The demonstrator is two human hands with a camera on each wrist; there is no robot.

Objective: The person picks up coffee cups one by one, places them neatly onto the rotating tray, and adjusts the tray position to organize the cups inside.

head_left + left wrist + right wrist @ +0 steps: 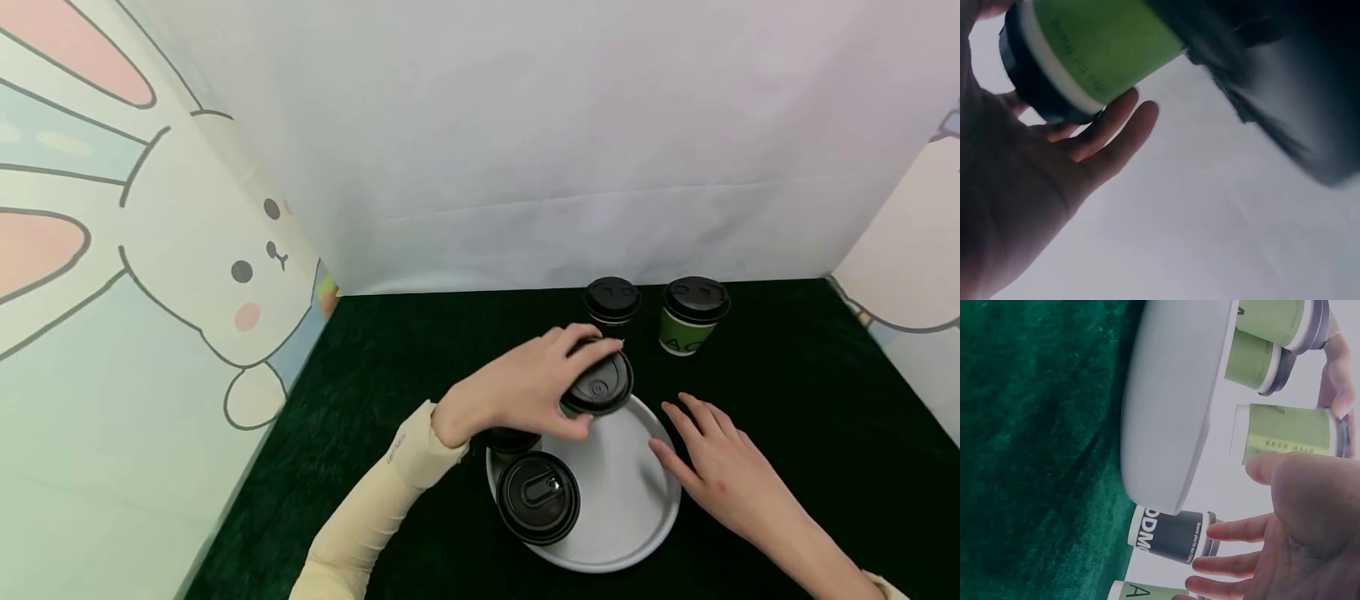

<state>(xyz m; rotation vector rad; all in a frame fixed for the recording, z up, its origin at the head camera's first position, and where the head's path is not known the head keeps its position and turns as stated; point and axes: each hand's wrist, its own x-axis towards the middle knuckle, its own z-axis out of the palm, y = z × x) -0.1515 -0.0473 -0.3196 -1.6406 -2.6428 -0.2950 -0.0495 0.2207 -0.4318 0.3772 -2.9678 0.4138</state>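
My left hand [536, 379] grips a green paper coffee cup [1288, 431] by its black lid [600, 385], fingers and thumb spread round the lid's edge. In the right wrist view a gap shows between the cup's white base and the round white tray [622, 533], so it is held above the tray. My right hand [723, 467] is beside the tray's right rim, fingers extended and holding nothing. Two more green cups with black lids stand on the tray's left side: a front cup [538, 498] and one behind it, partly hidden by my left wrist [513, 440].
Beyond the tray stand a dark cup [1172, 534] with white lettering and a green cup [686, 329], both lidded. Dark green cloth [360, 375] covers the table. A white backdrop [525, 167] rises behind, and a rabbit-print panel [187, 250] borders the left.
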